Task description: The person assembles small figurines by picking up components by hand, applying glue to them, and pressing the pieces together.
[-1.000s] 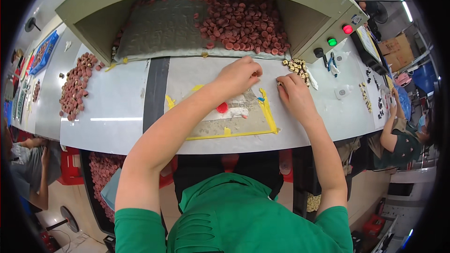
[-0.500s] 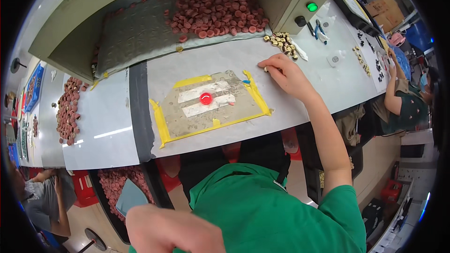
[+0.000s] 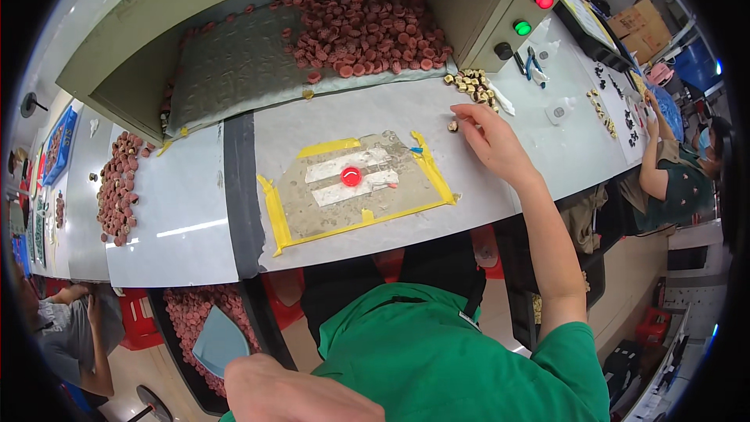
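Note:
My right hand (image 3: pixel 494 139) is over the table just in front of a small pile of gold-and-dark pieces (image 3: pixel 473 84). Its thumb and forefinger are apart, and a single gold-and-dark piece (image 3: pixel 453 126) sits just left of the fingertips, seemingly on the table. At the lower edge, my left hand (image 3: pixel 301 395) is held low in front of my body, its fingers out of sight. A round, shiny red piece (image 3: pixel 351 177) rests between two white strips (image 3: pixel 355 191) on a grey plate (image 3: pixel 312 223) bordered by yellow tape.
Reddish round caps (image 3: pixel 363 31) are heaped inside the machine opening, with more caps (image 3: pixel 117 195) on the left. Pliers (image 3: pixel 536 70) lie by the machine's lit buttons. A black bin (image 3: pixel 262 320) of caps holds a blue scoop (image 3: pixel 219 341). Co-workers sit at both sides.
My right hand has shifted slightly right and down, its fingers have spread, and a gold-and-dark piece now shows beside them. My left hand has moved slightly down and right.

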A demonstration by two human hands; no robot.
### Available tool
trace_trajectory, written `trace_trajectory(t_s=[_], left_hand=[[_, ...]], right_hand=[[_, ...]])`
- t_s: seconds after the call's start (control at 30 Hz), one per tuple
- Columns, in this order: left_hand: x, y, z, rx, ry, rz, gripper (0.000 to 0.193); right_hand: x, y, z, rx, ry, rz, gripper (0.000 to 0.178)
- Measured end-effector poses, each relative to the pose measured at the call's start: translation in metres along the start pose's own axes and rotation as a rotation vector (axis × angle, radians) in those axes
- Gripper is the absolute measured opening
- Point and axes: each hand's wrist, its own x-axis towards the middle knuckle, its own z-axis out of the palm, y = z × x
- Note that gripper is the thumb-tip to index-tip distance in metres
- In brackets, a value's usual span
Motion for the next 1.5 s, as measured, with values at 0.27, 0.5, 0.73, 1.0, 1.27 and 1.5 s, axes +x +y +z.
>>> trace_trajectory(t_s=[0.27,0.5,0.73,1.0,1.27,1.5], left_hand=[[-0.022,-0.007,-0.001,-0.034,0.119,-0.031,0.012],[-0.027,-0.006,-0.005,-0.005,0.033,-0.239,0.02],[-0.042,-0.033,0.009,0.02,0.387,0.455,0.017],[-0.04,0.001,-0.026,0.067,-0.056,0.126,0.008],[-0.083,-0.052,-0.086,0.315,1.016,-0.198,0.028],[-0.074,-0.071,-0.115,-0.065,1.072,-0.163,0.036]], right_hand=[[0.0,0.002,0.01,-0.197,0.064,-0.135,0.015],[0.005,-0.005,0.009,-0.273,0.04,-0.103,0.012],[0.01,-0.013,0.011,-0.334,-0.02,-0.051,0.012],[0.009,-0.046,0.024,-0.066,-0.096,0.003,0.016],[0.01,-0.092,0.087,-0.041,-0.251,-0.373,0.013],[0.014,-0.095,0.097,-0.189,-0.252,-0.572,0.015]])
